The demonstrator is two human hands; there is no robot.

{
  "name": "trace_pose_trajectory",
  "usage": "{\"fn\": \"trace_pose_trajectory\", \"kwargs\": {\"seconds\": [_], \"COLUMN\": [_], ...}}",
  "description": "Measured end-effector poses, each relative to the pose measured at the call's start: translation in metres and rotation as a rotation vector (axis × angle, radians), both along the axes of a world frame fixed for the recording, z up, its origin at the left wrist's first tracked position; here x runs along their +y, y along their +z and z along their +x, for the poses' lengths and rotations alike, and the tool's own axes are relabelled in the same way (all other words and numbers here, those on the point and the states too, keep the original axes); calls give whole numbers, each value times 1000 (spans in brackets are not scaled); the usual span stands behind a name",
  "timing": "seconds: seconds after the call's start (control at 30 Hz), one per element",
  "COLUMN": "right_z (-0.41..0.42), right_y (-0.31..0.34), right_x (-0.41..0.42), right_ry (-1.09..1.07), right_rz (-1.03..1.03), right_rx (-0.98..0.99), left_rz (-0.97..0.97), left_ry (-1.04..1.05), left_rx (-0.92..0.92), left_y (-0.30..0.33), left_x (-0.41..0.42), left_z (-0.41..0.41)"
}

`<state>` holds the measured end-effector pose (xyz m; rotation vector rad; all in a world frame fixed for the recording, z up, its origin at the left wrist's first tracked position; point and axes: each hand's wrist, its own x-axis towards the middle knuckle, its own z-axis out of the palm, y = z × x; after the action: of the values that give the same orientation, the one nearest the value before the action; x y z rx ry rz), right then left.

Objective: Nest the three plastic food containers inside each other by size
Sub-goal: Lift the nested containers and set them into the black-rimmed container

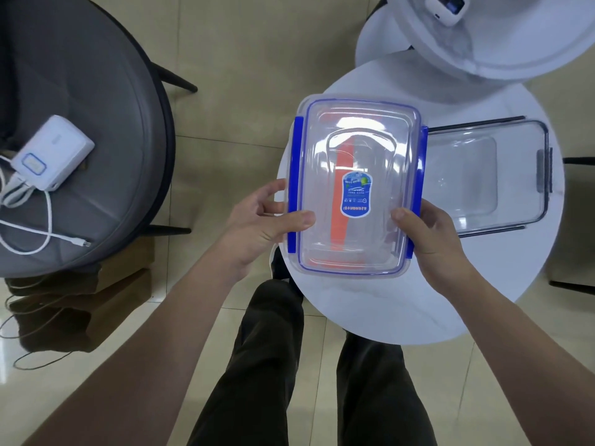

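I hold a clear rectangular container with blue side clips (357,185) above the left part of a round white table (386,304). Its lid is on and carries a blue sticker. Through the clear plastic an orange-trimmed piece shows inside. My left hand (267,220) grips its left near edge with the thumb on the lid. My right hand (431,233) grips the right near edge the same way. A larger clear container with dark grey clips (483,178) lies open on the table to the right, partly hidden behind the held one.
A grey round chair (96,91) stands at the left with a white power bank (51,156) and a white cable on it. Another white round table (502,43) is at the top right. A brown paper bag (80,297) lies on the tiled floor.
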<state>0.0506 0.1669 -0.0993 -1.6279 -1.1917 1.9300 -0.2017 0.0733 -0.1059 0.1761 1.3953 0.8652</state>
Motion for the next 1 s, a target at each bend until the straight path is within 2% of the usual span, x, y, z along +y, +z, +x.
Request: {"fn": "trace_pose_trajectory", "kwargs": {"seconds": [0.37,1.0], "right_z": [-4,-11], "right_y": [-2,43], "right_x": [-13,-19], "right_ry": [-8,-9], "right_rz": [6,-6], "right_rx": [-23,-22], "left_rz": [40,72], "left_ry": [-26,-33], "left_rx": [-64,63], "left_y": [1,54], "left_x": [-12,-19], "left_z": [-6,-13]}}
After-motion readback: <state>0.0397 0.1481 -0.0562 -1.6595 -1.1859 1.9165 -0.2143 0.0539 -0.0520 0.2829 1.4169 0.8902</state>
